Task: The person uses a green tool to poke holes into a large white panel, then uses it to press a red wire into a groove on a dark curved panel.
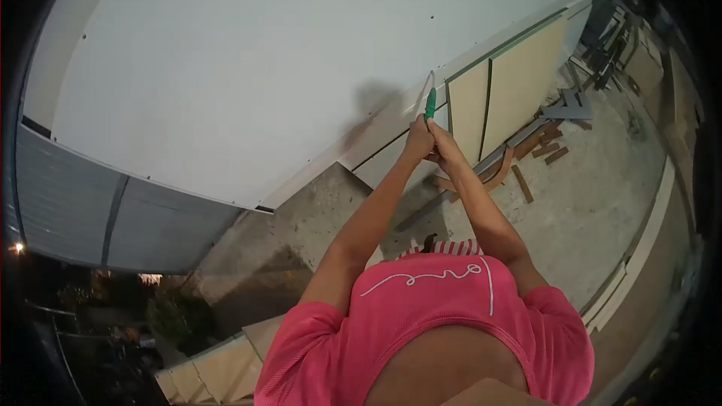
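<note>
My left hand (418, 140) and my right hand (445, 144) are close together in front of the large white panel (226, 68), arms stretched forward. Both hands are closed, fingers wrapped at the lower end of a slim green-handled tool (430, 103). The tool stands upright from the hands, and a thin pale tip or wire curves above it near the panel's lower edge. Its exact kind I cannot make out. A soft shadow falls on the panel left of the hands.
Cream boards with dark green edges (526, 75) lean right of the hands. Brown wood offcuts (530, 180) and a grey metal piece (568, 105) lie on the concrete floor (579, 203). Long pale strips (639, 248) run along the right. Grey panels (68, 188) stand at the left.
</note>
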`<control>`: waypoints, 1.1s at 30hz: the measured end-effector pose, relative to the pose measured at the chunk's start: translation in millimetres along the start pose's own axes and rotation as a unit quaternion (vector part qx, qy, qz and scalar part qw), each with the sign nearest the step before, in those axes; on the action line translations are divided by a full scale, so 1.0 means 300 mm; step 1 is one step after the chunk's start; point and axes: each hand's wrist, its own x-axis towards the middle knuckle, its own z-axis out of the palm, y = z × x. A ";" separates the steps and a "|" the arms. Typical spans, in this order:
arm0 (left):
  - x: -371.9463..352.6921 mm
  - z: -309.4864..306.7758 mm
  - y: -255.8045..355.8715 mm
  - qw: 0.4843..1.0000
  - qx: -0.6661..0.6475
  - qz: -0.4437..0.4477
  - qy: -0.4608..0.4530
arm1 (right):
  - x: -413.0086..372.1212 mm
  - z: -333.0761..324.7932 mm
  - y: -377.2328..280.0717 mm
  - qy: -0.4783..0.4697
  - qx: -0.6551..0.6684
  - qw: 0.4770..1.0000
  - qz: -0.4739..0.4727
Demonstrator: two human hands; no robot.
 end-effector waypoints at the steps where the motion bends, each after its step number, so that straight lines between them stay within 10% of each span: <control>1: -0.011 0.005 0.019 0.999 -0.033 -0.001 -0.020 | -0.011 -0.006 -0.008 0.005 0.002 1.000 -0.006; 18: -0.058 -0.068 -0.154 0.999 -0.022 0.019 0.022 | -0.008 0.137 0.100 0.017 0.025 0.999 -0.017; 33: -0.931 -0.509 -0.544 0.941 -0.195 0.105 0.254 | -0.332 0.730 0.507 -0.260 -0.346 0.893 -0.127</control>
